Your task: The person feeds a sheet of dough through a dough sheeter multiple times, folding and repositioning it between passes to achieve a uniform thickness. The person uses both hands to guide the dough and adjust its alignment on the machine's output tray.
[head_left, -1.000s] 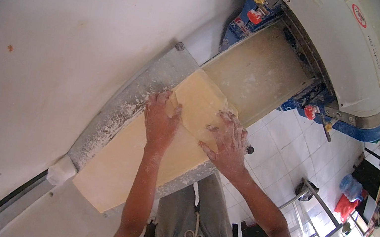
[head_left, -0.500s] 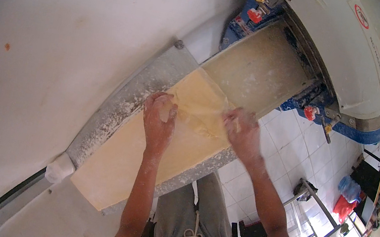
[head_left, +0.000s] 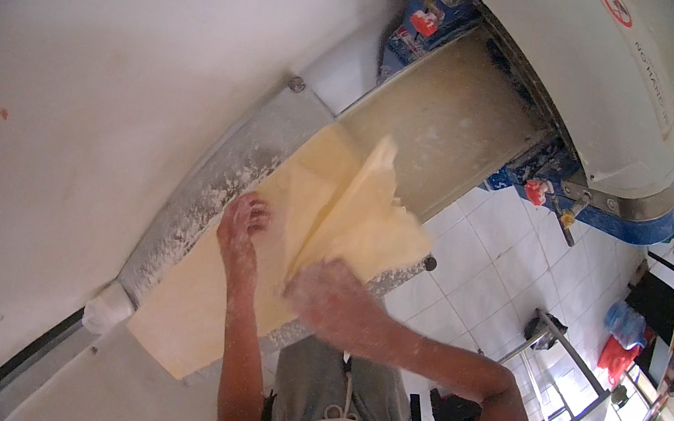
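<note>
A long, pale yellow dough sheet (head_left: 191, 311) lies slantwise on a floured grey metal board (head_left: 173, 228). Its far right part is lifted into a raised, ragged-edged flap with a crease along it. At the sheet's left edge my left hand (head_left: 243, 226) rests on the dough, fingers bent and slightly apart. My right hand (head_left: 331, 299), smeared by motion, is closed at the near end of the crease, where it grips the dough; its fingertips are partly hidden. Flour whitens both hands.
Beyond the board, a dusty belt (head_left: 451, 114) runs into a machine with a white curved cover (head_left: 593, 66) and red knobs. A white wall (head_left: 109, 83) borders the left. Tiled floor (head_left: 480, 261) and a metal frame (head_left: 565, 365) are at the right.
My right hand has swung toward me and left, pulling up the dough's far right part into a flap. My left hand has slid nearer along the sheet's left edge.
</note>
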{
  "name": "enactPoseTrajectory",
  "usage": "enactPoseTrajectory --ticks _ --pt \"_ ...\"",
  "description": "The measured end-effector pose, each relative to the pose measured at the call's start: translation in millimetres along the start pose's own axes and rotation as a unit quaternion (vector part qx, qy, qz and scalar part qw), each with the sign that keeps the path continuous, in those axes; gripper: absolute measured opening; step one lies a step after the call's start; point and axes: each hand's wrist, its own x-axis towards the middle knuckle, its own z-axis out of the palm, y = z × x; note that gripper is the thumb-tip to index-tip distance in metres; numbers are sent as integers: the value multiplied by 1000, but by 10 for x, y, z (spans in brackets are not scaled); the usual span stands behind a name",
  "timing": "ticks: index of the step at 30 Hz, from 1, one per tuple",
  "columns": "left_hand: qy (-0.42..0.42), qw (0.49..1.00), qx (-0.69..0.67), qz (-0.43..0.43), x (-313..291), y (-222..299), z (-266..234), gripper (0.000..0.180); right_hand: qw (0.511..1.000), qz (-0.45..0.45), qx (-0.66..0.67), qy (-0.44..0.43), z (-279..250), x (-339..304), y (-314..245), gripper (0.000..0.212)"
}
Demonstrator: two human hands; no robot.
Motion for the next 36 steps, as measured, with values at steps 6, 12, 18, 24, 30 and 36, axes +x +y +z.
enactPoseTrajectory --ticks 6,12,18,24,30,36 --pt "34 983 149 101 -131 -98 -321 30 979 123 120 111 51 -219 171 18" --pt "-121 898 322 275 -109 303 387 41 918 358 21 170 -85 -245 467 30" --pt "-206 823 417 326 -39 317 876 46 911 374 12 173 227 -255 391 29" --pt "-212 848 389 292 -115 173 397 35 920 311 -47 235 251 -226 28 20" --pt "-149 984 -82 -49 -499 -136 -771 41 947 208 126 210 693 96 -717 20" --pt "-39 935 -268 -229 -932 -146 -2246 71 996 -25 80 -26 1356 517 -2128 22"
